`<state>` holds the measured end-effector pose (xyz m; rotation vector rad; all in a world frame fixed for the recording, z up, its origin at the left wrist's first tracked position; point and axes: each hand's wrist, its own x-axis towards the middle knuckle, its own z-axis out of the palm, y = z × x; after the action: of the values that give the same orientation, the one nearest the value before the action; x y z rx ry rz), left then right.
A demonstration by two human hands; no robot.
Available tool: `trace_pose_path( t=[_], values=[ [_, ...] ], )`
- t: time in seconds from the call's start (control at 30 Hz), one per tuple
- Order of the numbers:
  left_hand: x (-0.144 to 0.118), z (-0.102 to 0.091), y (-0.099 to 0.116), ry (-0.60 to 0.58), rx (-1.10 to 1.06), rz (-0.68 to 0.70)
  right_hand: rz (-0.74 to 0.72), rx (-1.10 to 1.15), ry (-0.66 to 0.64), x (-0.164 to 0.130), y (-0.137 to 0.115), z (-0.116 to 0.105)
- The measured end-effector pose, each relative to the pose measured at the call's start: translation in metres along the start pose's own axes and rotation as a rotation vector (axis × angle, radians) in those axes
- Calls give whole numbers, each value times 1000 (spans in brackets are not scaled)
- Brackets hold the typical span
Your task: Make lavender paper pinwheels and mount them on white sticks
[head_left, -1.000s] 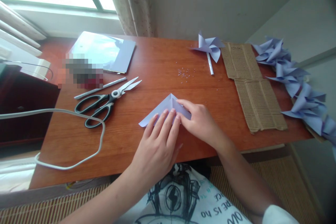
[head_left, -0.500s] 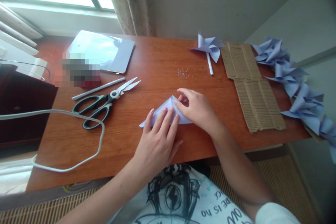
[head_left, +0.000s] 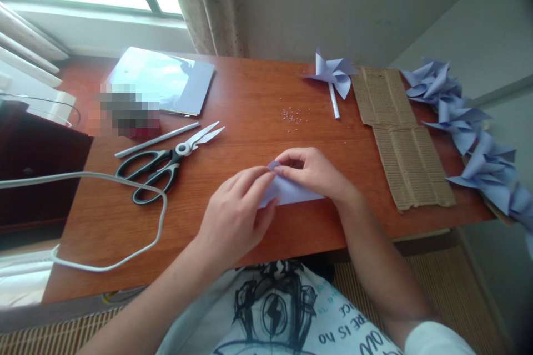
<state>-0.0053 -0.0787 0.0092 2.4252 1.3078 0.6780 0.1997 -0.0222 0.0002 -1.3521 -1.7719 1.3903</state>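
Note:
A folded sheet of pale purple paper [head_left: 291, 193] lies near the front edge of the wooden table, its straight side toward me. My left hand [head_left: 237, 208] has its fingers closed on the paper's left and upper part, hiding much of it. At the top corner, my right hand [head_left: 310, 171] pinches the paper between thumb and forefinger. Both hands meet near that corner, fingertips almost touching. Behind them is a scatter of tiny beads or bits [head_left: 293, 115].
Black-handled scissors [head_left: 169, 163] lie open at left beside a paper stick [head_left: 158, 140] and a white cable [head_left: 160, 222]. A flat folder [head_left: 195, 86] is behind. A pinwheel on a stick [head_left: 333, 75], corrugated cardboard [head_left: 410, 161] and several paper pinwheels [head_left: 485, 163] are at right.
My left hand has gone from lying flat on the paper to gripping it near the top corner. The paper has turned or shifted slightly right, and my right hand now pinches its corner.

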Motion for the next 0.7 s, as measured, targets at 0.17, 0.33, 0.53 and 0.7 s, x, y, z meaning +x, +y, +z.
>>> trace_pose_path(
  t=[0.17, 0.33, 0.53, 0.7],
  values=[
    [32, -14, -23, -237, -295, -201, 63, 143, -104, -2, -7, -2],
    [37, -4, -33, -288, -653, -316, 30, 122, -118, -5, -8, -1],
    [31, -2, -30, -244, -722, -411, -11, 53, -31, -5, -5, 3],
    [32, -2, -32, -239, -785, -428, -4, 42, 14, -6, -9, 3]
  ],
)
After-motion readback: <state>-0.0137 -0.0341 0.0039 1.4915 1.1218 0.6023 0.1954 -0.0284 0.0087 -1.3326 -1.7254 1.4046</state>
